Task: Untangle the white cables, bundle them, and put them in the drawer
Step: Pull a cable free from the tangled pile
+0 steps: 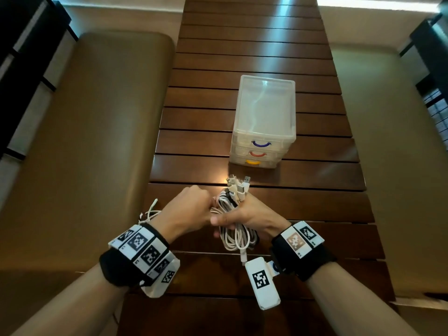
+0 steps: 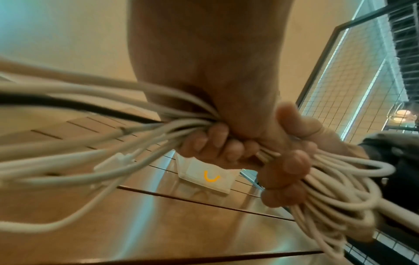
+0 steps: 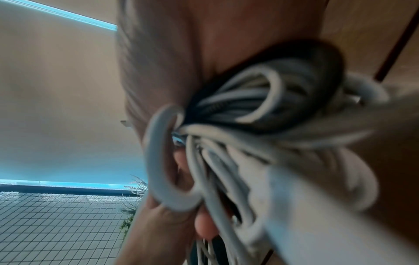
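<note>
A bundle of white cables [image 1: 235, 235], with a black strand among them, hangs coiled over the near end of the wooden table [image 1: 303, 207]. My right hand [image 1: 244, 214] grips the coil at its middle. Several USB plugs [image 1: 238, 186] stick up above the fist, and the loops hang below it. Just to the left, my left hand [image 1: 191, 204] is curled round strands of the same cables [image 2: 113, 143], with its fingers [image 2: 217, 143] closed on them. Loose ends [image 1: 150, 212] trail off to the left. The translucent drawer unit [image 1: 263, 122] stands further back with its drawers closed.
The drawer unit has purple [image 1: 261, 144], orange [image 1: 257, 154] and yellow [image 1: 252, 162] handles facing me. A tan padded bench [image 1: 97, 141] runs along the table's left side. Dark window frames line both edges of the head view.
</note>
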A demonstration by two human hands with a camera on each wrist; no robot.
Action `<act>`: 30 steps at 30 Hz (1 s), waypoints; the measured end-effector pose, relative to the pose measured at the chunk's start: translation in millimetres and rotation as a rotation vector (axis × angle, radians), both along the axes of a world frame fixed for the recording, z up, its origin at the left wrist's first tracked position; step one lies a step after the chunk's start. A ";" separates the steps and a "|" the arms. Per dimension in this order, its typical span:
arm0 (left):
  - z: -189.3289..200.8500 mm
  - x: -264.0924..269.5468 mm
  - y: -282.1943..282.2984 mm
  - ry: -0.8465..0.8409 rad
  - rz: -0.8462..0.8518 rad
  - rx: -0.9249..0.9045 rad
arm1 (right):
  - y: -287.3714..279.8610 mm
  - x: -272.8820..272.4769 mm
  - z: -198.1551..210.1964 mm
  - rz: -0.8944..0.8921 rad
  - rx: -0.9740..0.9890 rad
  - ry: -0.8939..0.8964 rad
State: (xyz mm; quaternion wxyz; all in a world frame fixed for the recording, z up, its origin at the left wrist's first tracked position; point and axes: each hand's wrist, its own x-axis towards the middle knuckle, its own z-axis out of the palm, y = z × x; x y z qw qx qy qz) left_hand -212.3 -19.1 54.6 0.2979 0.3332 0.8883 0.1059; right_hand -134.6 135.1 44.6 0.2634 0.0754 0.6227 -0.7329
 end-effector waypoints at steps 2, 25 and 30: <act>2.0 -3.5 2.7 0.094 -0.008 -0.007 | 0.6 0.5 -2.4 -0.002 0.009 -0.035; 9.0 -30.4 -23.6 -0.336 -0.094 -0.044 | -10.4 -7.1 5.6 0.234 0.678 0.399; 3.9 -19.4 -33.5 -0.301 -0.009 0.071 | -3.1 -10.6 -3.7 0.243 0.887 0.478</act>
